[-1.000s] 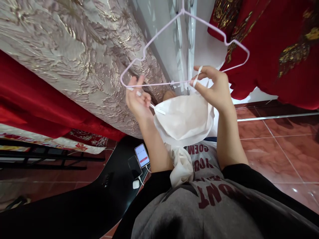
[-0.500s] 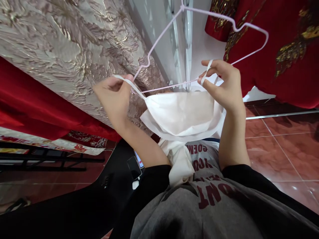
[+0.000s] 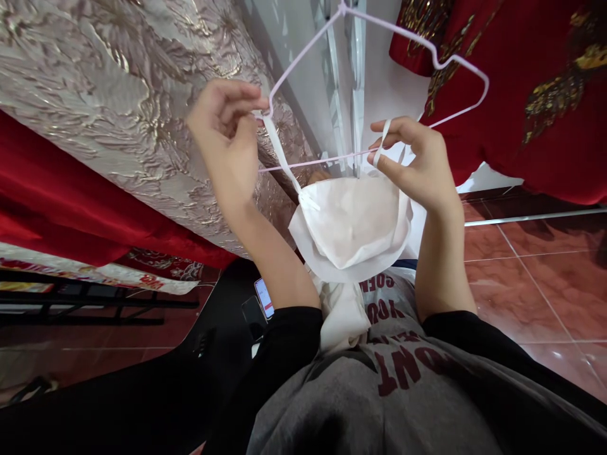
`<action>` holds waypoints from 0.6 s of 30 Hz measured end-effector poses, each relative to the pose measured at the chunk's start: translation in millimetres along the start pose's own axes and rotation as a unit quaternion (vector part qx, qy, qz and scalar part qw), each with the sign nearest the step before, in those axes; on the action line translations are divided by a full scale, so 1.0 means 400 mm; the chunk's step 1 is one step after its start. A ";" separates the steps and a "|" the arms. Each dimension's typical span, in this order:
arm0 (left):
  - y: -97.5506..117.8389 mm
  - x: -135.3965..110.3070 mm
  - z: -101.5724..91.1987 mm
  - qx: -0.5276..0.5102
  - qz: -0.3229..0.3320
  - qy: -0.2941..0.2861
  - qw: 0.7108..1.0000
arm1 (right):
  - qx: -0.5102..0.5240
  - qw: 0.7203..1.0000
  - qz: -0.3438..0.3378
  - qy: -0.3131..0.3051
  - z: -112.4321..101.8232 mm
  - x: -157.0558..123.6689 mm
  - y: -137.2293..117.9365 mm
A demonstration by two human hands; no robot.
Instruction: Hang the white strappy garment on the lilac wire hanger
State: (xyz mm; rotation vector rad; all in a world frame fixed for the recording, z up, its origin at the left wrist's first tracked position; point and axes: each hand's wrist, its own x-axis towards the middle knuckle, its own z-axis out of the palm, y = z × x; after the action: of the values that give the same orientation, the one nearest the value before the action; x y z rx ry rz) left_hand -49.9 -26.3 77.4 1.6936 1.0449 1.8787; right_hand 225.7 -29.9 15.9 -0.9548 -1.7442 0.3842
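A pale pink hanger (image 3: 386, 22) hangs in front of me. Below its bottom bar is a white garment (image 3: 353, 218) with thin straps and a rounded, layered edge. At the hanger's left corner my left hand (image 3: 227, 136) is closed, slightly blurred, its fingertips on the left white strap (image 3: 281, 151) where it meets the hanger. The right strap (image 3: 383, 142) is stretched in a loop between the thumb and fingers of my right hand (image 3: 420, 161), whose fingertips also touch the bottom bar.
Textured beige fabric (image 3: 118, 82) hangs at left beside red cloth (image 3: 71, 189). Red fabric with gold decoration (image 3: 502, 82) hangs at right. A lit phone (image 3: 264, 297) lies on a black surface (image 3: 190, 379). Whitish cloth (image 3: 345, 319) rests against my shirt.
My left hand has risen, drawing the left strap up to the hanger's left corner. The hanger has shifted left and tilted, and the garment's left side has moved right. My right hand moved slightly left.
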 end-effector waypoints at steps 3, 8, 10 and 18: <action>-0.037 -0.010 -0.003 -0.011 0.026 0.029 0.999 | 0.009 1.000 0.004 -0.006 -0.004 -0.001 0.005; -0.113 -0.078 0.031 -0.136 -0.075 0.232 0.960 | 0.006 1.000 0.002 -0.008 0.001 -0.001 0.006; -0.135 -0.104 0.064 -0.217 -0.100 0.274 0.932 | 0.006 1.000 -0.002 -0.016 0.009 -0.001 0.000; -0.140 -0.118 0.092 -0.217 -0.124 0.244 0.937 | 0.043 0.979 -0.026 0.197 0.000 0.014 0.072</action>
State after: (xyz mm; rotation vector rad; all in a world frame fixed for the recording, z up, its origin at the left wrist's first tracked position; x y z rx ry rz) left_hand -15.8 -15.0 3.9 0.8282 0.8677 2.2006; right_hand 237.1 -7.7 0.6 -0.8560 -1.3766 0.2162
